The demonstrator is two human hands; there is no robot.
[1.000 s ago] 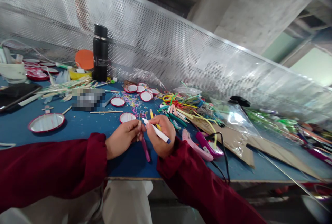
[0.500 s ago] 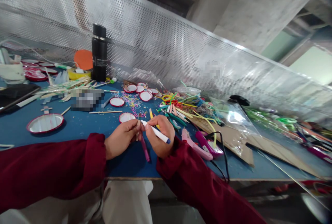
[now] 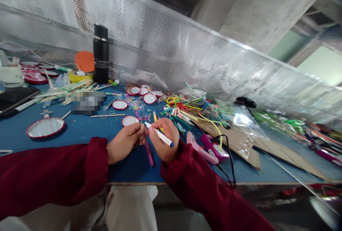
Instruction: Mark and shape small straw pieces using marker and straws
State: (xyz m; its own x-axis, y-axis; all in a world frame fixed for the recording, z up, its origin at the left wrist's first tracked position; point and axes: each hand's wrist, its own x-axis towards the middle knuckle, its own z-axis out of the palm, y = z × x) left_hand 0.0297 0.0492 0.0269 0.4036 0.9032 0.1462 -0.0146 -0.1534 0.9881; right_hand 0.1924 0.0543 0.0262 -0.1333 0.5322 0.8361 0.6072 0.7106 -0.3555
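Note:
My right hand [image 3: 165, 140] grips a white marker with a blue end [image 3: 160, 135], its tip pointed left at a small wooden stick [image 3: 141, 133]. My left hand [image 3: 125, 142] pinches that stick upright, just left of the marker tip. The two hands touch over the blue table [image 3: 88, 127]. A magenta marker [image 3: 149, 153] lies on the table under my hands. Both forearms wear dark red sleeves.
A pink glue gun [image 3: 213, 149] with a black cord lies right of my right hand. Red-rimmed round mirrors [image 3: 45, 127] and wooden sticks are scattered left. A black bottle [image 3: 100, 59] stands at the back. Coloured straws [image 3: 192, 111], cardboard [image 3: 240, 145] and plastic bags cover the right.
My hands hold the same grip and place. The view has shifted very slightly; nothing was picked up or let go.

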